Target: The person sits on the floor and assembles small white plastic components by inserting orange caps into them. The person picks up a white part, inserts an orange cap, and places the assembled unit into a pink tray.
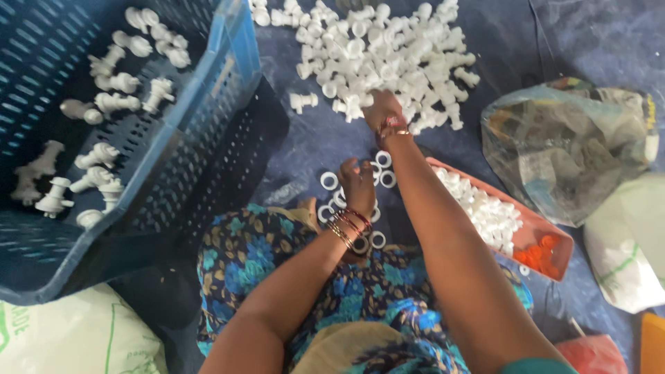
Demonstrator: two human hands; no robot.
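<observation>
My right hand (382,109) reaches forward into the near edge of a big heap of white plastic fittings (388,52) on the dark blue floor sheet; its fingers are buried among the pieces, so I cannot tell if it grips one. My left hand (358,184), with bangles at the wrist, rests fingers-down on a small scatter of white plastic rings (330,181) in front of my knees. Whether it holds a ring is hidden.
A blue slatted crate (166,131) with several white fittings stands tilted at the left. A pink tray (547,239) of small white and orange parts lies at the right, beside a clear plastic bag (568,145) and white sacks (627,242).
</observation>
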